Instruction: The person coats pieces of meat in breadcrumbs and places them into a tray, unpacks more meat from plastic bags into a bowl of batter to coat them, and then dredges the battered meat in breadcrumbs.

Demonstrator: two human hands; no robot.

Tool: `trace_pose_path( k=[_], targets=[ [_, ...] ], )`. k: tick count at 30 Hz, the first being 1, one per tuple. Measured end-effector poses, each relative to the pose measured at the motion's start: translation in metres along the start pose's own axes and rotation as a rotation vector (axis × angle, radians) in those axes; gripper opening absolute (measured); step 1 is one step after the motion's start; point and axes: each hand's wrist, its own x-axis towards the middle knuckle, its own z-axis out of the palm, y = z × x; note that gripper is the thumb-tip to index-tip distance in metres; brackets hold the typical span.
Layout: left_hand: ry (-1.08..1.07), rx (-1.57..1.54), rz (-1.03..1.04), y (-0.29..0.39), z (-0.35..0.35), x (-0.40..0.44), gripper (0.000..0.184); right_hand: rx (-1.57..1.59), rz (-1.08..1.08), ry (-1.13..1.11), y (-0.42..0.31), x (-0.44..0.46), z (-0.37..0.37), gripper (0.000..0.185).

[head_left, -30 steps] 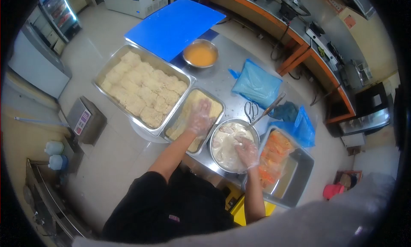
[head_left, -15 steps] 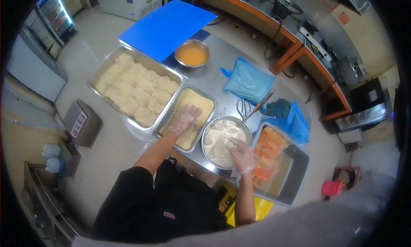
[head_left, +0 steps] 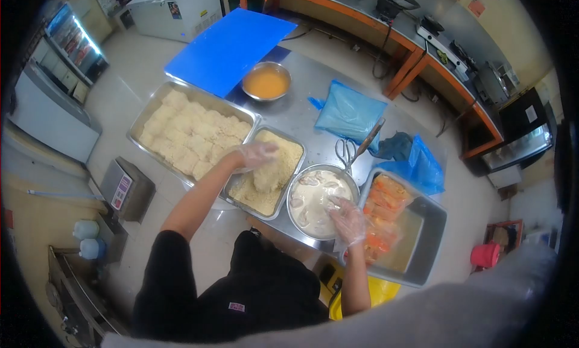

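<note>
My left hand (head_left: 259,155), in a clear plastic glove, hovers over the metal tray of yellow crumbs (head_left: 244,194). Its fingers are stretched out, and a pale crumb-covered piece (head_left: 265,178) shows just below them, blurred. Also gloved, my right hand (head_left: 348,221) reaches over the right rim of the round metal bowl (head_left: 295,218). Its fingers are apart, with the tips at the creamy white batter (head_left: 310,197), where several pale pieces lie partly sunk. Left of the crumbs, a larger metal tray (head_left: 142,140) holds rows of crumb-coated pieces (head_left: 193,134).
A grey tub (head_left: 431,239) with bagged orange-red pieces (head_left: 383,209) stands right of the bowl. Behind are scissors (head_left: 345,152), a blue plastic bag (head_left: 350,110), a bowl of orange liquid (head_left: 266,81) and a blue board (head_left: 232,46). A scale (head_left: 126,188) stands at left.
My left hand has risen off the crumbs and shifted slightly up and left, uncovering the coated piece. My right hand stays at the bowl's right side. The camera view has shifted slightly.
</note>
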Motion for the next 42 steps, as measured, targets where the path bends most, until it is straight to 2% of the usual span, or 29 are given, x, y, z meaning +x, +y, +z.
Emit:
trace_pose_path(
  k=[2,3,6,9,13,15,18,21,24,27,28,30,33,36,39,42],
  targets=[
    [0.119,0.122,0.037,-0.021,0.020,0.037,0.063,-0.011,0.008,-0.019,0.003,0.001,0.003,0.040],
    [0.178,0.183,0.057,-0.008,0.023,0.045,0.064,-0.014,0.012,-0.030,0.007,0.003,0.007,0.040],
    [0.059,0.551,-0.165,0.063,0.016,0.032,0.067,-0.040,-0.024,-0.006,0.006,0.005,0.009,0.039],
    [0.004,0.541,-0.188,0.033,0.035,0.053,0.071,-0.011,-0.013,-0.010,0.001,0.002,0.001,0.039],
    [0.041,0.314,-0.097,-0.015,0.032,0.065,0.065,-0.019,0.034,-0.028,-0.004,0.003,-0.008,0.039],
    [0.011,0.307,-0.116,-0.004,0.020,0.045,0.061,-0.009,0.018,-0.027,0.000,0.004,-0.008,0.040],
    [-0.206,0.333,-0.136,0.026,0.007,0.014,0.048,-0.040,-0.026,-0.001,0.015,0.011,-0.001,0.041],
    [0.097,0.242,-0.250,0.044,0.033,-0.009,0.052,-0.024,0.001,-0.021,0.008,0.015,-0.001,0.042],
    [0.542,0.663,-0.036,0.046,0.075,-0.010,0.054,-0.028,-0.016,-0.016,0.010,0.020,0.004,0.043],
    [0.683,0.814,-0.068,0.016,0.120,0.005,0.052,0.037,0.053,-0.040,-0.002,0.023,0.001,0.041],
    [0.657,0.784,-0.057,0.013,0.127,0.004,0.052,0.076,0.104,-0.064,-0.006,0.017,0.000,0.040],
    [0.626,0.746,-0.042,0.005,0.120,0.004,0.052,0.016,0.017,-0.053,-0.008,0.012,0.002,0.041],
    [0.571,0.375,0.094,0.003,0.092,-0.009,0.053,0.011,-0.084,-0.029,-0.004,0.016,0.006,0.041],
    [0.213,0.559,-0.301,0.041,0.050,-0.025,0.051,0.022,-0.042,-0.020,-0.002,0.011,0.007,0.041],
    [0.041,0.460,-0.453,0.016,0.043,-0.009,0.047,0.001,-0.017,-0.023,-0.011,0.004,0.002,0.040],
    [-0.013,0.360,-0.331,0.008,0.033,-0.016,0.045,-0.001,0.008,-0.021,-0.018,0.000,0.000,0.040]
  ],
)
